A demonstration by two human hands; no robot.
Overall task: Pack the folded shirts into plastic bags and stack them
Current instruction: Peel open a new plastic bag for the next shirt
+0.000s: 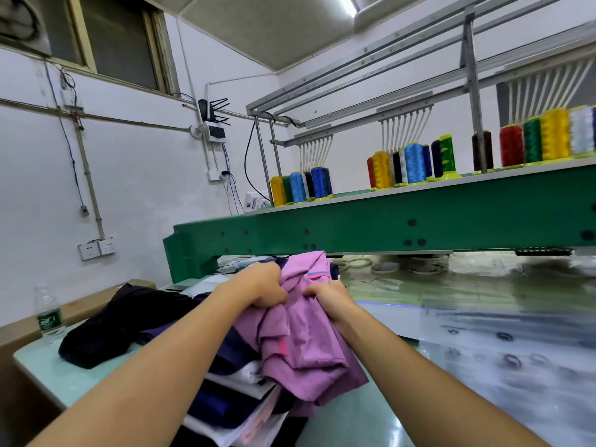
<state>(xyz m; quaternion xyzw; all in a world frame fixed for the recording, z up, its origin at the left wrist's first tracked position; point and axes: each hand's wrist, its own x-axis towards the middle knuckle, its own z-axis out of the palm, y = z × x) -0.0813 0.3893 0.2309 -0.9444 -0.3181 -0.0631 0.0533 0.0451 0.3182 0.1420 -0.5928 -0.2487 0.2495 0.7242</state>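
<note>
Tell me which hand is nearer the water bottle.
Left. The left hand grips the purple shirt, right of the water bottle; the right hand grips it farther right.

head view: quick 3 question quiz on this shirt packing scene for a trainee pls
1. True or false: the left hand and right hand both grip the purple shirt.
2. The water bottle stands: A) at the left end of the table B) on the machine shelf C) on the folded shirts.
3. What stands in rows above the green beam?
Key: 1 true; 2 A; 3 thread cones.
</note>
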